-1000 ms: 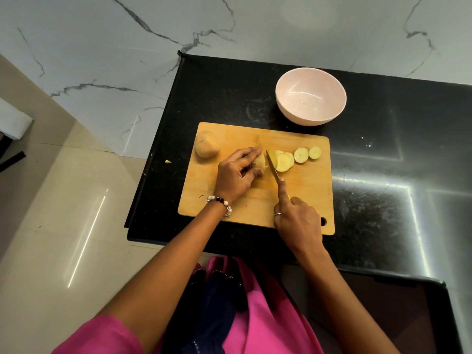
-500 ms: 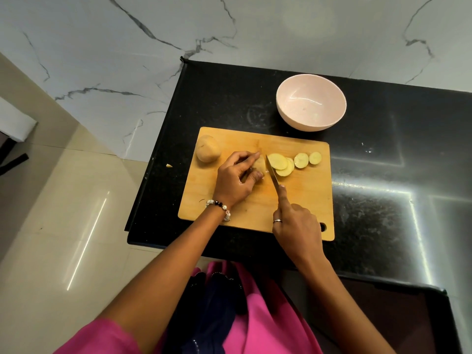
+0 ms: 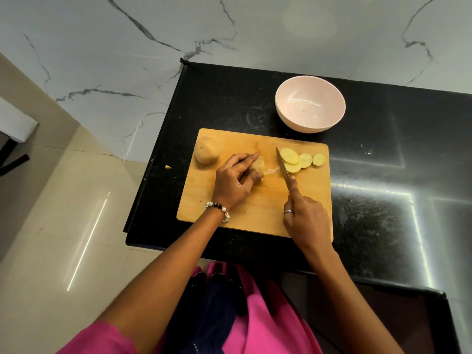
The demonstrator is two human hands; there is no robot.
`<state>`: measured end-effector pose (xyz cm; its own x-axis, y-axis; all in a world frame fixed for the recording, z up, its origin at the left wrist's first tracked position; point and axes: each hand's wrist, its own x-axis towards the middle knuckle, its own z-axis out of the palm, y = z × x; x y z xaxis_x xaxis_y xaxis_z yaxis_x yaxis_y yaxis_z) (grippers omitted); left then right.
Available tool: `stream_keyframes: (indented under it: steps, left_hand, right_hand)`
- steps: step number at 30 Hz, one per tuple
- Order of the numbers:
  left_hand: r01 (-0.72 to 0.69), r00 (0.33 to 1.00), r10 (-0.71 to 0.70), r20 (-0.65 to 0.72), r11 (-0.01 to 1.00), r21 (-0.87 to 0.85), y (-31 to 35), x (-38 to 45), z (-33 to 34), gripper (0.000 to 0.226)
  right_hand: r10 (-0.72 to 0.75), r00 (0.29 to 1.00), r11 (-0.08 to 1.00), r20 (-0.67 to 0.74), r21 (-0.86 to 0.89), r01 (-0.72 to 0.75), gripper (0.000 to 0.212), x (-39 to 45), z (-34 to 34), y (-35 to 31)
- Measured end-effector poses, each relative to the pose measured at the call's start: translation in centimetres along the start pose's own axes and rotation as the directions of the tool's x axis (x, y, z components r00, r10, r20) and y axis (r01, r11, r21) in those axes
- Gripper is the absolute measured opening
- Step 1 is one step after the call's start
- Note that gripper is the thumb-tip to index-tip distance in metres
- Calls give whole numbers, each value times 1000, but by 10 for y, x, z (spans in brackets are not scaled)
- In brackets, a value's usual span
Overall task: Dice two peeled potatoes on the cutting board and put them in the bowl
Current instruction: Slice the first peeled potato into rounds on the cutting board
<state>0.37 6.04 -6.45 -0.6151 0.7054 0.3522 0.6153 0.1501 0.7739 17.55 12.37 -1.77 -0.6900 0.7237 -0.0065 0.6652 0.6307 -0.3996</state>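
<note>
On the cutting board [image 3: 224, 221], the right hand [image 3: 305, 221] grips a knife [image 3: 283, 166] pointing toward 11 o'clock, the left hand [image 3: 235, 183] pinches the potato remnant [image 3: 258, 166], slices [image 3: 301, 159] at 3 o'clock, whole potato [image 3: 207, 150] at 9 o'clock, bowl [image 3: 310, 104] at 1 o'clock beyond.

Left hand [image 3: 236, 181] fingers curled; right hand [image 3: 305, 221] fist, forefinger extended.

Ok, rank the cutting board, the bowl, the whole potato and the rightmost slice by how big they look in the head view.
Largest to smallest:
1. cutting board
2. bowl
3. whole potato
4. rightmost slice
The bowl sits farther from the camera, but the order looks clear anyway.
</note>
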Motion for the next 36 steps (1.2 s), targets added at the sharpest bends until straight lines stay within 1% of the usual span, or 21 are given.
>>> stream_keyframes:
  steps: [3, 5, 8, 12, 17, 21, 26, 30, 36]
  left_hand:
    - [7, 1000, -7, 1, 1000, -2, -1, 1, 0, 43]
    - [6, 1000, -6, -3, 1000, -4, -1, 1, 0, 43]
    - [4, 1000, -4, -12, 1000, -7, -1, 1, 0, 42]
    - [-1, 1000, 1, -22, 1000, -23, -1, 1, 1, 41]
    - [14, 1000, -15, -22, 998, -64, -2, 2, 1, 41]
    - [20, 1000, -21, -21, 998, -67, 0, 1, 1, 41]
    - [30, 999, -32, -30, 997, -68, 2, 2, 0, 39]
    - [23, 999, -25, -45, 998, -54, 2, 1, 2, 39]
    - [29, 998, -31, -53, 998, -55, 2, 0, 1, 38]
  right_hand:
    - [-72, 994, 990, -80, 118, 81, 53, -9, -7, -15]
    - [-91, 994, 988, -54, 120, 97, 52, -14, -10, -24]
    - [-70, 997, 994, 29, 91, 67, 55, -16, -10, -34]
    - [-18, 997, 999, 71, 38, 15, 59, -14, -8, -40]
    - [-2, 992, 985, 125, -170, 23, 62, -13, -13, -54]
    - [-8, 994, 951, 112, -305, 42, 61, -4, -10, -66]
    - [-28, 995, 957, 101, -285, 56, 55, 19, -1, -70]
    - [-16, 995, 953, 102, -299, 46, 57, 10, 6, -69]
    - [3, 985, 954, 174, -297, 49, 60, -7, 17, -63]
